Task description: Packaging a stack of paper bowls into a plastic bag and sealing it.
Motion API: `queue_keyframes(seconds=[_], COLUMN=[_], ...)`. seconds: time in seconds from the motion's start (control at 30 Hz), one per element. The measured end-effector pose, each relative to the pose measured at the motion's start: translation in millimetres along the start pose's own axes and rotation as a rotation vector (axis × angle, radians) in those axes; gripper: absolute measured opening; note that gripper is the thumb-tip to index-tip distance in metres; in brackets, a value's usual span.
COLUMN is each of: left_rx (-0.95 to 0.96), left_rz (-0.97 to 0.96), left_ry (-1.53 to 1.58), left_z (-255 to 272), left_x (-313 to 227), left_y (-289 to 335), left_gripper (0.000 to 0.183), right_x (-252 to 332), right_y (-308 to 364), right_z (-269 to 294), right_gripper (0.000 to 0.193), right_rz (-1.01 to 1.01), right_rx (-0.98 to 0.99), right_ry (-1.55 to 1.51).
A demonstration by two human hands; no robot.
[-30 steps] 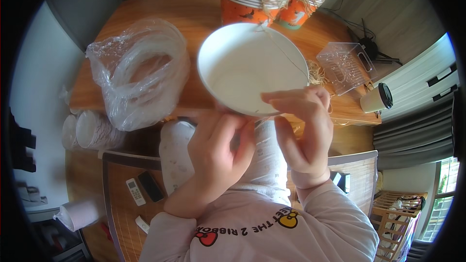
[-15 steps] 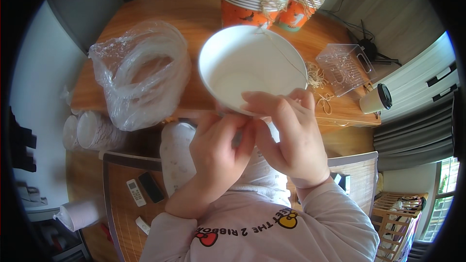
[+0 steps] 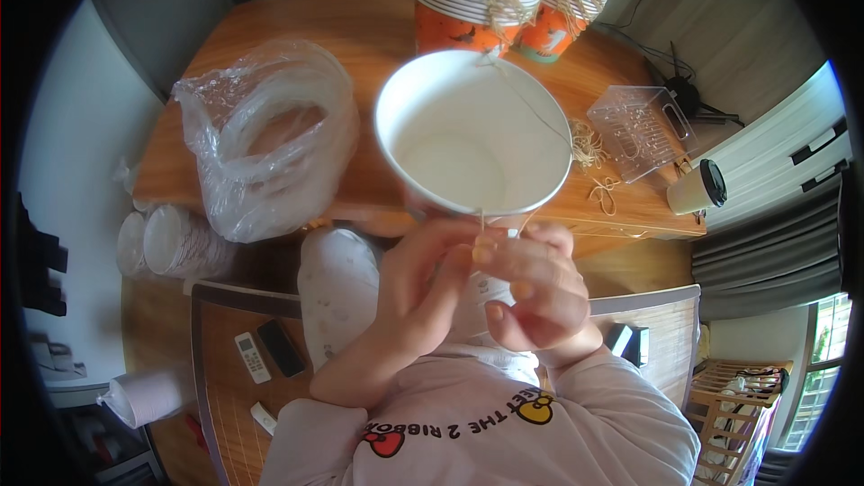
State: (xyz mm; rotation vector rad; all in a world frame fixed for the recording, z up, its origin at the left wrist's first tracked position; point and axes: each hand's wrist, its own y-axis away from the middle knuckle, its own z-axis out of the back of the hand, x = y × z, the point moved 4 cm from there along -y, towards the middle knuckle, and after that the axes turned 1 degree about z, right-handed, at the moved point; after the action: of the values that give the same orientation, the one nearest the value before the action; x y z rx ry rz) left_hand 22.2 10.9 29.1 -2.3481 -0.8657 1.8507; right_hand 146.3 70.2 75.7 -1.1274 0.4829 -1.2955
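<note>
Bag on tabletop's L side. L hand: fingers bent nearly closed under rim, hold unclear. Cup tilted over tabletop's near edge. R hand, fingers half-curled, grip unclear, dropped below rim vs 0.5 s ago; string now shows there, so work's prob. on string.

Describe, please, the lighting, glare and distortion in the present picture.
Head view: the window at right is bright and its frame leans; the clear plastic bag shows glints; the white-lined tub is softly shaded inside; the picture's corners are black.
</note>
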Motion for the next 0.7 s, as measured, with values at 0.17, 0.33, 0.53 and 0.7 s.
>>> queue_keyframes(seconds=[0.17, 0.33, 0.53, 0.7], left_rx=[0.096, 0.040, 0.044, -0.018], left_rz=[-0.032, 0.000, -0.063, -0.116], left_ry=[0.119, -0.043, -0.133, -0.229], left_z=[-2, -1, 0, 1], left_x=[-1, -3, -10, -8], left_y=[-5, -7, -8, -8], left_gripper=[0.015, 0.008, 0.009, 0.007], right_x=[-5, -10, -18, -17], right_y=[25, 30, 20, 30], right_z=[-3, 8, 0, 3], right_gripper=[0.014, 0.020, 0.043, 0.045], right_rz=[0.004, 0.097, -0.162, -0.137], right_rx=[0.011, -0.087, -0.041, -0.032], right_ry=[-0.022, 0.133, 0.450, 0.364])
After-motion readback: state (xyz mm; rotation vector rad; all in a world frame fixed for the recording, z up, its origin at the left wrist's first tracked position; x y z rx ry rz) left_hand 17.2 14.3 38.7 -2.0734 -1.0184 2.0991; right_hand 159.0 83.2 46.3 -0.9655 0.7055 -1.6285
